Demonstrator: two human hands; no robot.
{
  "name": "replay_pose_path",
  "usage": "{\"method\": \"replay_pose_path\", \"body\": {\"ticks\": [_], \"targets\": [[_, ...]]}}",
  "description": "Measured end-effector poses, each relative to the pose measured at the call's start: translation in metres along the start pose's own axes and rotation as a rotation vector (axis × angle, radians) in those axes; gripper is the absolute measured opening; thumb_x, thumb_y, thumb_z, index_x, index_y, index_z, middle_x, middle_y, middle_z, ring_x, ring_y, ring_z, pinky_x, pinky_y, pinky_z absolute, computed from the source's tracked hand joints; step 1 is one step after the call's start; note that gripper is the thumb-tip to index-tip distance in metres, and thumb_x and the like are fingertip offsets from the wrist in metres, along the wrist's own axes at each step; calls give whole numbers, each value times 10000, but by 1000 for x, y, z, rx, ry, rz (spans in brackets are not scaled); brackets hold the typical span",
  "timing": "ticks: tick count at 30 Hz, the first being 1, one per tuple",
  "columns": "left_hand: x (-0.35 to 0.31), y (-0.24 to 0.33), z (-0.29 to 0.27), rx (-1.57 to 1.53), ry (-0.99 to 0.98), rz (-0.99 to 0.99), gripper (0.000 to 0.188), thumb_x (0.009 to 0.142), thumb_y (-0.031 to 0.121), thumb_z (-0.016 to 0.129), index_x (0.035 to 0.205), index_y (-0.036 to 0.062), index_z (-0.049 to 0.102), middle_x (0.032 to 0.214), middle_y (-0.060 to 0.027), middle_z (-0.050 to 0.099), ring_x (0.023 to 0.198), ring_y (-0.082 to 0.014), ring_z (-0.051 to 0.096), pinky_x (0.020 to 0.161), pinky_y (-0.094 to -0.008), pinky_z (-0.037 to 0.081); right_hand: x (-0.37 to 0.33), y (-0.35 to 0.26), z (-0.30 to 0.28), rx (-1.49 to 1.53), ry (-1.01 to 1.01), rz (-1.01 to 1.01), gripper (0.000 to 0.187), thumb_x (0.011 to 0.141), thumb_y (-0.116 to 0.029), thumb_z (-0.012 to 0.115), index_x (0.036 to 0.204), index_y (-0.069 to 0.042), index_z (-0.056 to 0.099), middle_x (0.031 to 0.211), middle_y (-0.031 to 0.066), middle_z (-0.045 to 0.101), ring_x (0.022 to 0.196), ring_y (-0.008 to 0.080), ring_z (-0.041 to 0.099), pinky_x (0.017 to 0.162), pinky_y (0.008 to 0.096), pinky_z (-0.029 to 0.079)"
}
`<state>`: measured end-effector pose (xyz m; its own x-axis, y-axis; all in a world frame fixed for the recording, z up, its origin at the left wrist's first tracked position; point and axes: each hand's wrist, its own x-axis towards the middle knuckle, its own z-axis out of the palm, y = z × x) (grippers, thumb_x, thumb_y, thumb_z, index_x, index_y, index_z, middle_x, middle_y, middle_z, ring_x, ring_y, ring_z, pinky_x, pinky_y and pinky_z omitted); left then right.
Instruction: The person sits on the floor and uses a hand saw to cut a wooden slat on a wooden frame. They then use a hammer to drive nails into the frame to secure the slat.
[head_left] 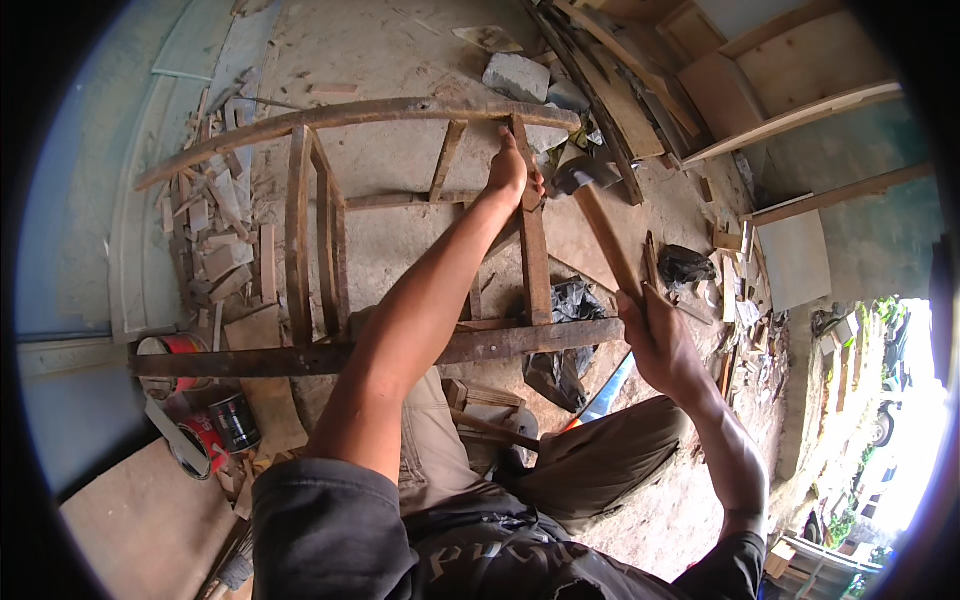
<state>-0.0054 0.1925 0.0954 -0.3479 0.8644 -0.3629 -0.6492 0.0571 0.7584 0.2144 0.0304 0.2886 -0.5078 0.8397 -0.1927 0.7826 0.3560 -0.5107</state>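
Observation:
A dark wooden frame (pixel 537 262), made of long rails joined by crosspieces, lies on its side across my legs. My left hand (pixel 511 172) is closed round the right crosspiece, close to the far rail (pixel 380 110). In my right hand (pixel 656 338) is a hammer (pixel 612 238), held by its wooden handle. The dark metal head (pixel 580 177) points toward the crosspiece, just right of my left fingers, with a small gap between. The near rail (pixel 480 346) passes over my lap beneath my left forearm.
Wood scraps (pixel 225 260) lie heaped along the left wall. Paint cans (pixel 235 422) stand at lower left. A black plastic bag (pixel 560 372) and a saw (pixel 606 391) lie near my right knee. Beyond are a concrete block (pixel 517 77) and leaning planks (pixel 610 95).

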Motion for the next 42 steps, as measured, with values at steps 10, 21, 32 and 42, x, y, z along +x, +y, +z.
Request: {"method": "replay_pose_path", "body": {"ticks": [10, 21, 32, 42], "targets": [[-9, 4, -5, 54, -113, -52, 790, 949, 659, 145, 1045, -56, 468, 659, -124, 514, 433, -233, 535, 403, -382, 510, 1, -7, -2, 121, 62, 69, 336, 1000, -304, 485, 899, 15, 517, 587, 119, 540, 504, 179, 532, 471, 358, 396], [18, -11, -18, 185, -3, -21, 903, 940, 675, 130, 1258, -114, 435, 690, -157, 586, 466, -245, 564, 452, -370, 519, -4, -26, 8, 18, 51, -79, 211, 967, -163, 538, 876, 17, 473, 515, 174, 502, 448, 358, 553, 428, 424, 358], [-8, 10, -6, 83, -14, -95, 739, 965, 637, 154, 899, 7, 535, 704, -130, 565, 441, -263, 544, 424, -387, 490, -7, -24, 9, 154, 251, 35, 251, 982, -235, 513, 918, 6, 487, 599, 192, 567, 508, 338, 591, 459, 431, 400], [-5, 5, -4, 58, -43, -112, 736, 975, 617, 184, 1089, 4, 574, 849, -140, 619, 490, -283, 574, 463, -417, 510, -11, -20, 9, 84, 191, -17, 240, 977, -201, 528, 892, 14, 466, 550, 175, 545, 455, 335, 575, 419, 433, 379]]}}
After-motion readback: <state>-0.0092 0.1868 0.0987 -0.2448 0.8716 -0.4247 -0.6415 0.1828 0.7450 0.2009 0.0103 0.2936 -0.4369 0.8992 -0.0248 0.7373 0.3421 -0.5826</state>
